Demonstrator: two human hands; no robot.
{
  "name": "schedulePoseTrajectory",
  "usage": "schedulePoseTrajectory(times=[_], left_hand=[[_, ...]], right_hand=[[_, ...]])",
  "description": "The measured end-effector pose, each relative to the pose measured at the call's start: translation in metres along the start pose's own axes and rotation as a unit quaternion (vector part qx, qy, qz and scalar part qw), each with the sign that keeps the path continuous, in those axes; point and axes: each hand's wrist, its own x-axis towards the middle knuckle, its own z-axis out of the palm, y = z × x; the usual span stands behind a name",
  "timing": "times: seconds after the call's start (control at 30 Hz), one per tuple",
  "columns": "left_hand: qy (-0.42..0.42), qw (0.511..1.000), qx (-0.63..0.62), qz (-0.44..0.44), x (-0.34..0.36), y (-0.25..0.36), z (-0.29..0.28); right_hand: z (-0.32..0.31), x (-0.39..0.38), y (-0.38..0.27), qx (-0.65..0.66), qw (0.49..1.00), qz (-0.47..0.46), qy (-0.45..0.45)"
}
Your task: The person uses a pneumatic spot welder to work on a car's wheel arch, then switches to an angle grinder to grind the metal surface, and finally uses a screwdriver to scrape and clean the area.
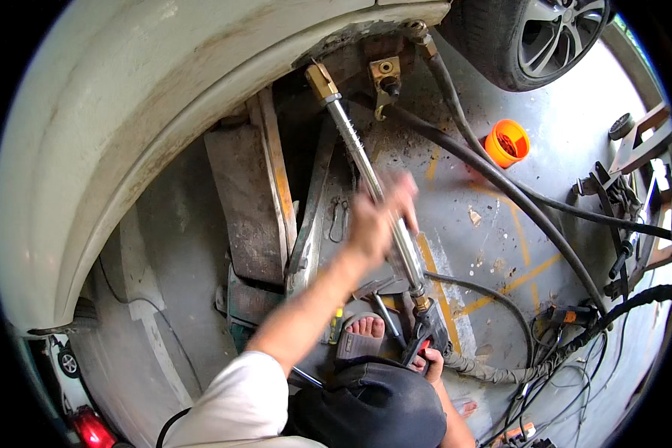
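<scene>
Two hands share one long metal ram [366, 179] slanting from the car's wheel arch [201, 82] down toward the person: left hand [377, 220] wrapped round mid-shaft, right hand [428, 364] clamped on the lower black handle [431, 328] above the floor [575, 149].

This is looking like a car repair workshop. A pale car body [127, 112] is looming over the stained concrete floor [575, 172], and a wheel [537, 37], black hoses [500, 179] and loose wiring [575, 351] are lying about.
</scene>
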Motion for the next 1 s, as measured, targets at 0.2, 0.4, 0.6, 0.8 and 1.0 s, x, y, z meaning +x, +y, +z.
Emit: schedulePoseTrajectory(times=[0.2, 0.4, 0.6, 0.8, 1.0], left_hand=[[-0.029, 0.999, 0.016, -0.022, -0.012, -0.002, 0.004], [0.023, 0.999, 0.005, 0.029, 0.016, 0.035, -0.003], [-0.092, 0.991, 0.089, 0.027, -0.022, -0.003, -0.014], [-0.24, 0.962, -0.08, -0.099, 0.001, 0.036, -0.045], [-0.165, 0.98, 0.08, -0.071, -0.003, 0.045, -0.042]], right_hand=[[0.021, 0.003, 0.002, -0.023, 0.998, -0.001, -0.058], [0.026, 0.004, 0.003, -0.029, 0.999, -0.009, -0.028], [0.035, 0.0, -0.002, -0.058, 0.998, -0.009, 0.005], [0.041, -0.002, -0.002, -0.089, 0.996, -0.02, 0.006], [0.037, -0.005, -0.004, -0.085, 0.996, -0.031, 0.01]])
